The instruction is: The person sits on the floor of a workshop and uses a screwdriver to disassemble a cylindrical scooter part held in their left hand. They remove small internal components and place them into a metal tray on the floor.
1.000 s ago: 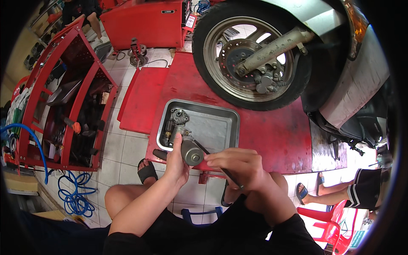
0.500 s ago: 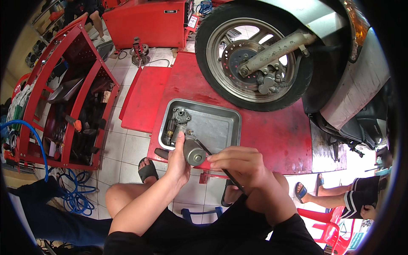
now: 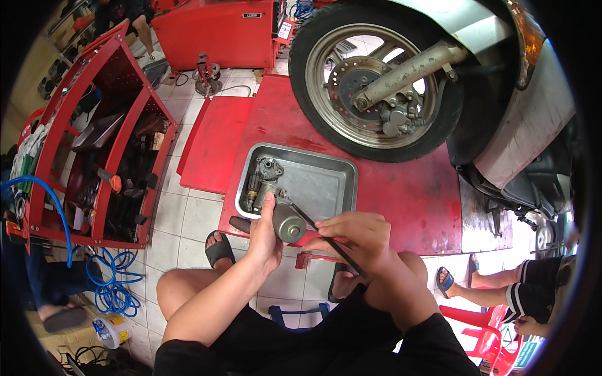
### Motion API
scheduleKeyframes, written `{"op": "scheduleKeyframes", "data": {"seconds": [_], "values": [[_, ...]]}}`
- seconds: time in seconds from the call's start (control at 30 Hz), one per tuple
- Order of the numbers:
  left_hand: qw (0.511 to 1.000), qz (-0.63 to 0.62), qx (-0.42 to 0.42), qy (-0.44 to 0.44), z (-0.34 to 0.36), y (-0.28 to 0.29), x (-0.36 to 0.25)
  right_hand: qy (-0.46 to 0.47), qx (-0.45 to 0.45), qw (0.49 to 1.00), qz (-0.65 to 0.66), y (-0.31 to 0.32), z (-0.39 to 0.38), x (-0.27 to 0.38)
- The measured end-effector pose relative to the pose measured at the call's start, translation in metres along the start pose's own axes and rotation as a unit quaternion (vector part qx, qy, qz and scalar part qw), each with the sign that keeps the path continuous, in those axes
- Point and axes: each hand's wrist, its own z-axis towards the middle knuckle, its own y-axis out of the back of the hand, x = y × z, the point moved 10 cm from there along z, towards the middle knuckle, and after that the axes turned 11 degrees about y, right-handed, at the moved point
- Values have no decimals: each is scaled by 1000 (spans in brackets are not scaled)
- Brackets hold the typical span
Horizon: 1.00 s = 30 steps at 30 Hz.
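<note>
My left hand [image 3: 263,241] grips a grey cylindrical metal housing [image 3: 290,224] at the near edge of a steel tray [image 3: 343,164]. My right hand [image 3: 360,241], fingers curled, holds a long dark rod tool [image 3: 302,213] slanting up to the housing's right side; the contact at its tip is too small to make out. Inside the tray, at the left, lie a cast metal part [image 3: 269,168] and a dark cylindrical part [image 3: 253,187]. The tray rests on a red platform [image 3: 407,207].
A motorcycle front wheel [image 3: 313,113] stands behind the tray. Left are a red tool cart [image 3: 116,47], coiled blue hose [image 3: 110,282], a bucket [image 3: 111,329] and a walking person's foot [image 3: 63,316]. Another person's legs [image 3: 501,294] are at right by a red chair [image 3: 470,329].
My right hand has risen slightly along the rod. At the left, a person's dark-trousered legs have come in and shifted, baring the bucket. The person at right has lowered a hand.
</note>
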Motion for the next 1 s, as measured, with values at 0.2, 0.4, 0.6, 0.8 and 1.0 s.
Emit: {"op": "scheduleKeyframes", "data": {"seconds": [0.2, 0.4, 0.6, 0.8, 1.0], "values": [[1000, -13, 0, 2, -6, -3, -3, -2, 43, 999, 26, -8, 15, 8], [1000, -8, 16, 0, -4, -4, -5, 19, 38, 999, 3, -3, 5, 2], [1000, -7, 4, 14, 0, -3, 1, -102, -4, 994, 37, -3, 8, -8], [1000, -14, -10, 20, -3, 1, 2, -7, 90, 995, 33, -13, 4, -1], [1000, 10, -5, 25, -2, -4, 7, -8, 38, 999, -3, -9, 9, 6]]}}
